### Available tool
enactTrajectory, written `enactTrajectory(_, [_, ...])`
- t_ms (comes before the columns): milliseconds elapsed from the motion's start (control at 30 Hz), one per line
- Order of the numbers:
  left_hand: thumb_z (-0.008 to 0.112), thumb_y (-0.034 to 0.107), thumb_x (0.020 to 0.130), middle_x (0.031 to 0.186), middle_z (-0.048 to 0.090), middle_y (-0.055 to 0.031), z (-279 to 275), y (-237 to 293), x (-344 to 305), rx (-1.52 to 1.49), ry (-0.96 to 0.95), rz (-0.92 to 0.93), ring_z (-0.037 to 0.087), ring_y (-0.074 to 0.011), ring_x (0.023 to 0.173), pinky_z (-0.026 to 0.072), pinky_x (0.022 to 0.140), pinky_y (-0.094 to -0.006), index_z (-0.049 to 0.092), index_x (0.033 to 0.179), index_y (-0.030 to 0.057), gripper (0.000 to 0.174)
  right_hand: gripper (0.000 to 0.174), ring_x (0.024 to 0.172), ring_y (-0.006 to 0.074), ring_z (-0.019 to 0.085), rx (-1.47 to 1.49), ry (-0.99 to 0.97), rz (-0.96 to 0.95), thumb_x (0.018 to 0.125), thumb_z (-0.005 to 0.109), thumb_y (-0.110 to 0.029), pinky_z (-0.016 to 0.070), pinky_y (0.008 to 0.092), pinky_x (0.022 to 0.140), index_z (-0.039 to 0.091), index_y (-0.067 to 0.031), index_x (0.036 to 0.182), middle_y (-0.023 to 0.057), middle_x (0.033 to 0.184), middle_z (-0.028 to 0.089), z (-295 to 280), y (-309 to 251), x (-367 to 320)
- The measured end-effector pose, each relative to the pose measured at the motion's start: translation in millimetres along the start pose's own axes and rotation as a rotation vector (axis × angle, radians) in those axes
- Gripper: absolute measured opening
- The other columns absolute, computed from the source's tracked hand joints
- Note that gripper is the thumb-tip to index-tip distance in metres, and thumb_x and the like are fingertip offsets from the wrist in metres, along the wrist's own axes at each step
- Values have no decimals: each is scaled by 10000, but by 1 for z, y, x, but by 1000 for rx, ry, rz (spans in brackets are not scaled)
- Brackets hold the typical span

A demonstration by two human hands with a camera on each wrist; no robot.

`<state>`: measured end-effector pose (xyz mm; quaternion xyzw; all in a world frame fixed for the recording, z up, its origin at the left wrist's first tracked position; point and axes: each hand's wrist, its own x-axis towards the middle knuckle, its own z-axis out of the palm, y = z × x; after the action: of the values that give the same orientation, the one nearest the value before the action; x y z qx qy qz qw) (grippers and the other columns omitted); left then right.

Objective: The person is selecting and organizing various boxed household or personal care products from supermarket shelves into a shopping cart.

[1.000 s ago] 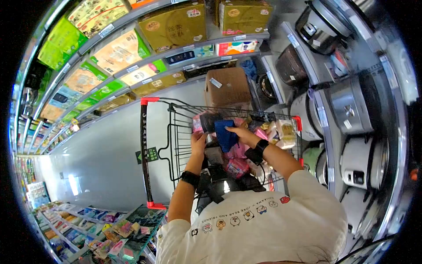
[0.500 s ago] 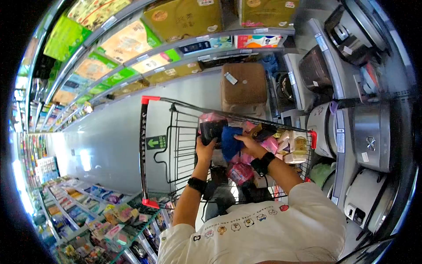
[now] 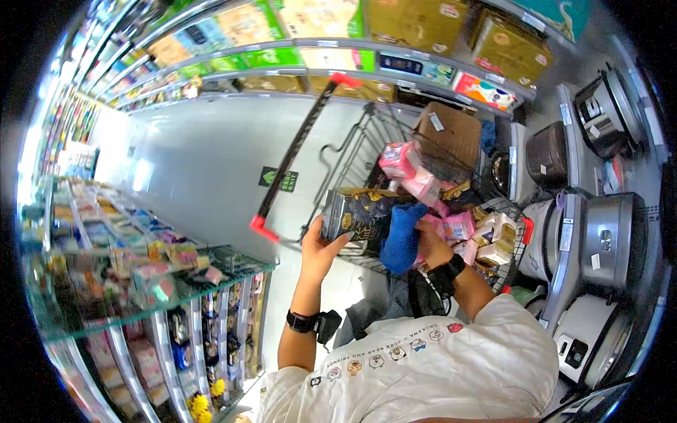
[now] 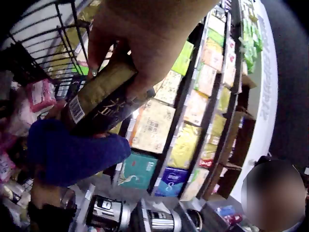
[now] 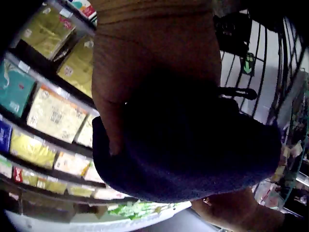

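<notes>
My left hand grips the near end of a black box with gold print, thumb on its face, held above the shopping cart. My right hand holds a blue cloth against the box's other end. In the left wrist view, the box's gold side carries a white barcode label, and the cloth drapes around the lower end. The right wrist view is dark; the cloth covers most of the right fingers and hides the box.
Pink packages and gold-wrapped packs fill the cart. A brown box-shaped stool stands beyond it. Rice cookers line the right shelves, tissue packs the far shelves. A glass-edged display shelf stands at left.
The left hand has taken hold of the black box and raised it, turning its printed face into view. The right hand keeps the cloth against it. The head view has swung, tilting the cart.
</notes>
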<state>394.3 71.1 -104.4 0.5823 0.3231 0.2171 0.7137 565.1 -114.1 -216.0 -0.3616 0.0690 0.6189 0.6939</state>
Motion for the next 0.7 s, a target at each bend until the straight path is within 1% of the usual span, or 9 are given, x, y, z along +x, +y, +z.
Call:
enactTrajectory(67, [624,-83,734,981,583,-55,-30,-2,-43,-124,117,82,573,-117,846,476,729,-235,458,1145,-5,450,426,966,190,570,-316,-129,-314,777,598,-164,463,367,866,455,-119,1176,36,1083,561,1,49,10])
enactTrajectory(133, [557,-92,767,1113,523,-70,-67,-3,-92,-173,168,104,552,-147,937,475,798,-264,377,1272,80,563,402,939,233,574,-70,-275,-73,712,645,-114,441,383,876,547,-41,1095,77,1039,585,89,55,-32])
enactTrajectory(200, [517,-60,792,1165,484,-82,-93,7,-146,-485,289,65,543,-166,954,475,807,-291,319,1316,138,594,343,967,228,553,-325,-518,-221,716,645,-103,425,371,875,558,-30,1039,81,1068,558,139,89,-56])
enactTrajectory(267, [461,31,834,1261,404,-81,-127,3,-197,-729,317,89,517,-213,1004,463,839,-355,197,1379,222,635,263,1041,227,506,-331,-692,-99,708,668,-84,396,362,898,575,-24,947,107,1143,507,166,135,-62])
enactTrajectory(367, [467,319,854,1231,454,-86,-152,24,-268,-872,533,203,518,-310,1053,418,922,-443,299,1332,180,525,397,1237,261,382,-467,-896,31,588,711,-51,306,370,1005,601,-21,968,160,1362,364,228,200,-86])
enactTrajectory(433, [427,478,846,1200,486,-215,-185,5,-308,-853,448,270,500,-353,1099,423,914,-478,348,1294,51,624,334,1269,280,337,-580,-1022,159,644,698,-59,247,379,1036,618,-25,967,176,1383,337,271,230,-113])
enactTrajectory(500, [424,497,839,1231,453,-260,-202,2,-350,-866,492,279,501,-359,1097,436,910,-464,323,1313,35,670,289,1168,242,452,-766,-1232,-1,682,719,-113,366,354,954,606,-17,930,199,1323,404,288,263,-113])
enactTrajectory(600, [440,456,839,1237,446,-273,-214,-4,-407,-832,545,399,502,-367,1093,448,900,-454,291,1330,17,674,342,1172,262,448,-799,-1436,102,679,652,-10,332,367,980,589,-11,1016,146,1214,525,310,292,-110])
enactTrajectory(700, [518,183,824,1228,427,-159,-217,-7,-448,-746,778,488,509,-303,1077,478,842,-383,234,1349,125,599,360,1052,197,523,-888,-1143,246,685,625,24,402,332,907,571,-11,1040,107,1093,582,322,316,-115])
